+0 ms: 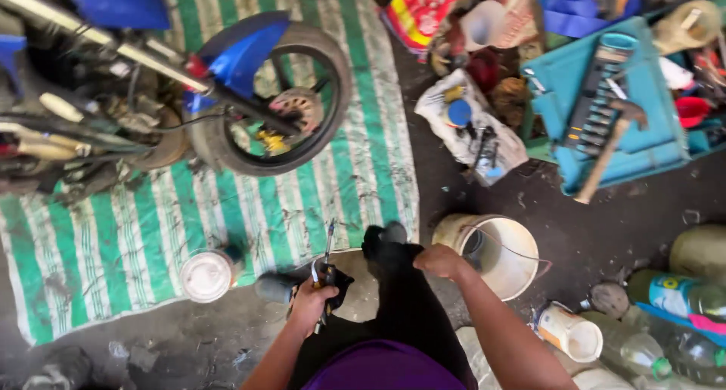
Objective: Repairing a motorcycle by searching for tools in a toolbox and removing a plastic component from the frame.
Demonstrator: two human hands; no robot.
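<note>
1. My left hand (308, 303) is clenched round a thin metal hand tool (327, 263), a screwdriver by the look of it, its shaft pointing up and away from my knuckles; a bit of black cloth or rubber sits in the same grip, though I cannot tell exactly what it is
2. My right hand (440, 261) is closed in a fist just right of my raised black-trousered knee (393, 284), pressed against the fabric; whether it pinches the cloth or grips something small I cannot tell
3. Ahead and to the left of my left hand lies the small motorbike (98, 110) on its side on a green-and-white striped mat (355, 155), its wheel (276, 102) with the blue mudguard nearest me
4. Just left of my left hand stands a white-lidded tub (207, 275); right beside my right hand is a cream bucket (495, 254); further ahead on the right, a teal toolbox tray (650, 133) carries a hammer (611, 146) and a socket set (594, 99)
5. I judge this as a between-steps moment: tool picked up, standing or stepping, nothing yet engaged on the bike
6. The next move seems to call for getting down toward the wheel hub, well ahead of my left hand, and freeing my right hand to steady the part while the tool tip is set
</note>
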